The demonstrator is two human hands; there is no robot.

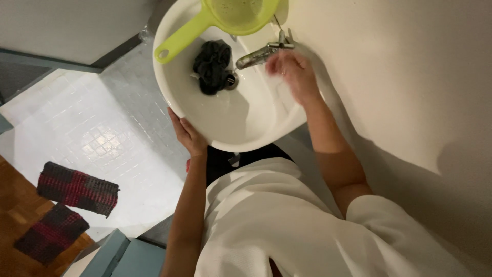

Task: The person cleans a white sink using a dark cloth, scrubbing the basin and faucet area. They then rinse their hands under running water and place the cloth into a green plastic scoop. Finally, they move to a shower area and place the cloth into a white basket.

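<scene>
White ceramic fills the head view: a round washbasin (205, 110) fixed to a pale wall, seen from straight above. The left hand (185, 134) cups the basin's near rim from outside, fingers together and pressed flat on the edge rather than closed round anything. The right hand (289, 71) is at the chrome tap (259, 55), just beside its lever; motion blur smears the fingers, so I cannot tell whether they are closed on the lever or merely loose beside it. A dark, crumpled cloth (211, 65) lies in the bowl, covering or touching the drain. A lime-green plastic strainer (240, 14) rests across the far rim, its handle reaching down over the bowl towards the left.

The risks, as I judge them: the cloth sits on the drain, so running water could pool and rise. The strainer is only perched on the rim, and a knock from the right hand could tip it into the bowl. Splashes over the edge would wet the white tiled floor (102, 133) and make it slippery, and two red-and-black knitted mats (77, 189) lie well apart from the basin, too far to catch drips.
</scene>
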